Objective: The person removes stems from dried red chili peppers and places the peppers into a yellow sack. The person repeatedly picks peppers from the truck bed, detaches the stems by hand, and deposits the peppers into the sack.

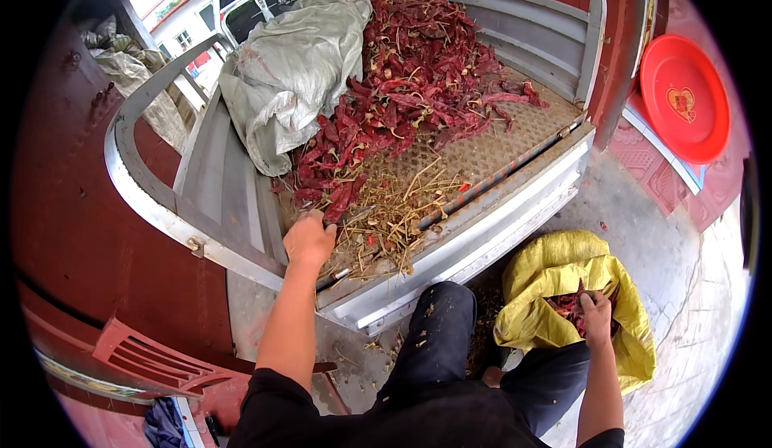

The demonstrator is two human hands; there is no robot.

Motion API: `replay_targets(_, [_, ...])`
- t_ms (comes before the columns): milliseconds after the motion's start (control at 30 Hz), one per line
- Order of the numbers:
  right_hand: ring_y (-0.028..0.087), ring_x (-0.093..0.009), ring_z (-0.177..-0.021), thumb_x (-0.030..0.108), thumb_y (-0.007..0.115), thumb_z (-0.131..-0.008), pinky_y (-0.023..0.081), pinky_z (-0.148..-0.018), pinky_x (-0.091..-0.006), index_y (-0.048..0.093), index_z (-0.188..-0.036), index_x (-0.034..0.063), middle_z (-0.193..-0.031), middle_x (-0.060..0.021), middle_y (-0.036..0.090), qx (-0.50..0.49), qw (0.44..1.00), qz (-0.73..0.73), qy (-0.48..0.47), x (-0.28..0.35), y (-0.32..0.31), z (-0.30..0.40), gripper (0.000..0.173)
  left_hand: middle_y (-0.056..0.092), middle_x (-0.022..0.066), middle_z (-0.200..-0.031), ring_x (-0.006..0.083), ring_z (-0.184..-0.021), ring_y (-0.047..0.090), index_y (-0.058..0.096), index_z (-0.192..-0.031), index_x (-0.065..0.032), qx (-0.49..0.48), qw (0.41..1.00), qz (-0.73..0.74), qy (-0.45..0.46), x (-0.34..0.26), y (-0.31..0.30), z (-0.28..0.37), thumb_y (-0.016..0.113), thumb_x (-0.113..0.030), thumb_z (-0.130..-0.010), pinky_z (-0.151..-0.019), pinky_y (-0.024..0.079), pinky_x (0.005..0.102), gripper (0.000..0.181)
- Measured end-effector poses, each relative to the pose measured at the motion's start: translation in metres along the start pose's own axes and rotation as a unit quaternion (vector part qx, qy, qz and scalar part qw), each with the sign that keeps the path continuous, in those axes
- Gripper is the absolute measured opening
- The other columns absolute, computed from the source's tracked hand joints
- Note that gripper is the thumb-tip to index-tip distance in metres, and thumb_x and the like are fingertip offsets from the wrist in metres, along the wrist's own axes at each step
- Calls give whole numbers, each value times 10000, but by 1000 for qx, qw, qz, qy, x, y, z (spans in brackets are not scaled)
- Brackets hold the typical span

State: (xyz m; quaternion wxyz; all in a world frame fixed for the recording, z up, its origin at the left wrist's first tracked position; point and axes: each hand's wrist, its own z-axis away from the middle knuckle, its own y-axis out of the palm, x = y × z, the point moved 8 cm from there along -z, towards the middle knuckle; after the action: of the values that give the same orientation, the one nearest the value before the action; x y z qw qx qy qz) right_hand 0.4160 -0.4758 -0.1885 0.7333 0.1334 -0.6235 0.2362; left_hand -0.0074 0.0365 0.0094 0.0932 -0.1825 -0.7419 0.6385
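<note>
At the near left of a metal truck bed (518,128), my left hand (309,240) grips a dried red chili pepper (342,202) between thumb and fingers. Its fingertips are partly hidden against the peppers around them. A large heap of dried chili peppers (416,56) spreads from the far end of the bed down to that hand. My right hand (595,314) pinches a dark red chili (581,291) over the mouth of a yellow woven sack (558,252). More dried chilies (566,308) lie inside the sack.
Broken stems (392,225) litter the bed's near corner, beside a striped rod (500,173). A pale woven sack (295,68) lies along the left side wall. To the right stands a red plastic basin (686,98). A reddish wooden chair (163,357) is at the lower left.
</note>
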Motion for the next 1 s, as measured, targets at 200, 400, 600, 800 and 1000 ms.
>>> replay_targets(200, [735,-184,-770,101,661,-970,575,-724,-307,733,-1049,-58,-895,-145,752,106,982,143,-67,47,93,23,192,726,212,-1033,417,-956,708,671,-1103,-37,-115,991,63,11,12,-47,41,738,-273,-917,-809,563,517,308])
replay_targets(400, [642,-276,-1083,175,752,-868,495,-948,-414,677,-1213,22,-1146,-132,678,221,867,246,-374,189,229,107,384,720,213,-973,432,-894,696,665,-1129,-50,-70,977,163,116,-40,-53,115,730,-265,-926,-772,551,526,303])
replay_targets(600, [666,-329,-1149,243,747,-863,514,-979,-475,659,-1226,72,-1202,-121,669,303,664,426,-535,232,303,180,411,725,202,-954,427,-922,695,692,-1095,-50,141,900,314,268,-111,-15,194,722,-236,-926,-799,560,485,253])
replay_targets(800, [710,-316,-809,267,695,-904,561,-707,-445,629,-946,73,-902,-86,652,472,540,517,-467,175,299,182,209,667,172,-827,407,-803,664,636,-911,-62,209,834,246,448,-133,4,217,706,-290,-953,-707,525,486,242])
replay_targets(1000, [699,-394,-849,326,616,-1010,557,-734,-477,678,-1020,75,-982,-145,683,619,611,342,-356,200,288,195,259,622,150,-773,402,-748,626,635,-901,-56,340,688,411,492,-132,2,220,703,-337,-981,-661,488,474,300])
